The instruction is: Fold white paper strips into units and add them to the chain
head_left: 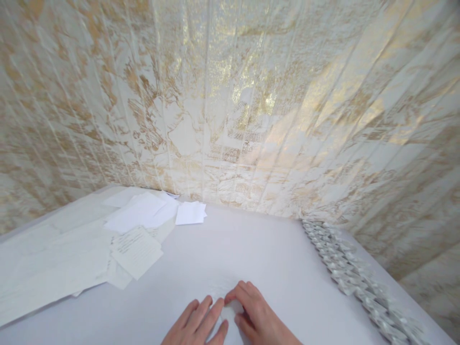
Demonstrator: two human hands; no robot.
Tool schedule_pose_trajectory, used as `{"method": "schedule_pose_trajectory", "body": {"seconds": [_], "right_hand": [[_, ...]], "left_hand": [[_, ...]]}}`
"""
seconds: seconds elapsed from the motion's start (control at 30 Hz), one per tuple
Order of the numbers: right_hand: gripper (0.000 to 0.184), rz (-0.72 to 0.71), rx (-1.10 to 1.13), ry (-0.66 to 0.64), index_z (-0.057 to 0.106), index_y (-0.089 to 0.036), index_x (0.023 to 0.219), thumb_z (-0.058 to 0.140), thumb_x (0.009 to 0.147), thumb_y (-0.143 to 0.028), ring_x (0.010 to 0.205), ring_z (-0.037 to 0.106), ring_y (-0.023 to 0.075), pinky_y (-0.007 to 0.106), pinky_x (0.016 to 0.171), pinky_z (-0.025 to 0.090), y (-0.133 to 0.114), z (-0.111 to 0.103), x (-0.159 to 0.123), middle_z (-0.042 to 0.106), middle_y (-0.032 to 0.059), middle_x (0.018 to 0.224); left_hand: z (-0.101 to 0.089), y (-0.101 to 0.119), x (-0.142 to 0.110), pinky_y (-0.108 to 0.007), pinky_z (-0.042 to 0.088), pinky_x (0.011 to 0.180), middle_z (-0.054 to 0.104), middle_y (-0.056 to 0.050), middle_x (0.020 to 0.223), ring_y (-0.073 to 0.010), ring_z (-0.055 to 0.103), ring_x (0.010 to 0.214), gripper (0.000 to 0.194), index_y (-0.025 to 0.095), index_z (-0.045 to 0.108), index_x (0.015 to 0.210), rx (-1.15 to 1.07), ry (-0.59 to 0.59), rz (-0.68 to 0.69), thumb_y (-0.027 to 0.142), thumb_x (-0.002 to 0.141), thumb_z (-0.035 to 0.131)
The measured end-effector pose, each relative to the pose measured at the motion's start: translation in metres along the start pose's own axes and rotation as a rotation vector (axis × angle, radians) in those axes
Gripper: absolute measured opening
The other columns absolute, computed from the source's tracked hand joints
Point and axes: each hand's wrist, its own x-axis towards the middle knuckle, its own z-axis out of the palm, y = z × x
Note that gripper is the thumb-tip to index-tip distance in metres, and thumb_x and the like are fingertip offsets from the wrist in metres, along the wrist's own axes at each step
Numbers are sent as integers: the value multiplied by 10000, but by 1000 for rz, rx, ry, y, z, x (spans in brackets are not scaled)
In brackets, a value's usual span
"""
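At the bottom of the head view, my left hand lies low over the table with its fingers stretched and spread. My right hand faces it, fingers curled and thumb bent inward. The two index fingertips meet or nearly meet. Between the hands is a small piece of white paper, hard to tell from the pale tabletop. The right fingers curve about its edge; the left fingertips rest at its other side. Its exact shape is partly hidden by my fingers.
Large white sheets cover the table's left side, with loose papers and a printed slip on them. A small stack of white paper rectangles lies at the back. Interlocked folded strips run along the right; a patterned curtain hangs behind.
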Motion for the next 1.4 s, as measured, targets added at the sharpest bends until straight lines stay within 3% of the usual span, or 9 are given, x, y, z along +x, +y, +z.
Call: {"method": "schedule_pose_trajectory", "body": {"seconds": [0.2, 0.37, 0.5, 0.57, 0.7, 0.9, 1.07, 1.27, 1.4], "right_hand": [[493, -2, 185, 121, 580, -237, 1188, 383, 814, 17, 990, 611, 186, 337, 906, 481, 16, 1, -5, 642, 51, 1081], [584, 87, 146, 53, 631, -236, 1142, 506, 627, 9, 910, 548, 191, 315, 851, 448, 3, -2, -7, 585, 10, 951], [318, 79, 100, 97, 646, -200, 869, 541, 672, 26, 871, 524, 189, 294, 808, 414, -7, -2, -9, 587, -3, 835], [255, -1, 93, 119, 616, -200, 780, 547, 716, 37, 875, 530, 187, 288, 801, 414, -6, -1, -11, 596, -1, 810], [259, -175, -32, 152, 613, -209, 796, 542, 783, 40, 913, 541, 201, 327, 836, 420, -3, -1, -21, 622, 21, 869], [318, -299, -285, 85, 658, -233, 998, 474, 880, -3, 962, 528, 232, 385, 848, 404, -13, -10, -39, 649, 64, 1028], [137, -262, -204, 69, 707, -245, 894, 594, 966, -219, 935, 549, 217, 368, 852, 406, -7, -8, -40, 679, 40, 950], [131, -54, -1, 154, 677, -202, 790, 768, 819, -112, 951, 545, 202, 328, 866, 425, 3, 0, -31, 630, 15, 906], [153, -19, 58, 106, 646, -212, 787, 698, 855, -86, 970, 526, 195, 323, 885, 415, -5, -6, -34, 611, 2, 926]], "left_hand": [[4, 4, -2, -363, 434, 930, 614, -65, 1323, -272, 563, 1136, 277, 309, 613, 1202, -48, -3, -66, 435, 983, 498], [6, 2, -2, -338, 474, 926, 562, -83, 1387, -258, 544, 1140, 441, 263, 535, 1295, -229, 42, -112, 517, 935, 542], [-10, -4, 6, -368, 471, 993, 546, -104, 1395, -262, 500, 1210, 624, 191, 428, 1390, -465, -23, -185, 411, 849, 649], [-22, -4, 10, -384, 454, 1016, 531, -82, 1419, -263, 484, 1230, 568, 208, 475, 1348, -494, -72, -156, 345, 835, 675], [-37, -1, 16, -425, 396, 1059, 578, -44, 1381, -268, 482, 1227, 432, 225, 577, 1250, -450, -140, -26, 448, 887, 647], [-28, 10, 12, -391, 416, 995, 654, -59, 1217, -251, 526, 1123, 421, 181, 592, 1220, -341, -135, 32, 486, 932, 559], [-14, 18, 5, -344, 386, 973, 670, -21, 1133, -220, 543, 1072, 203, 206, 605, 1152, -233, -3, 31, 267, 981, 515], [-1, 21, 0, -339, 402, 907, 677, -16, 1087, -215, 554, 1006, 212, 221, 621, 1069, -173, 77, 5, 238, 1004, 420], [-3, 27, -4, -336, 401, 910, 667, -29, 1105, -215, 549, 994, 199, 216, 603, 1107, -168, 36, 32, 245, 996, 441]]}}
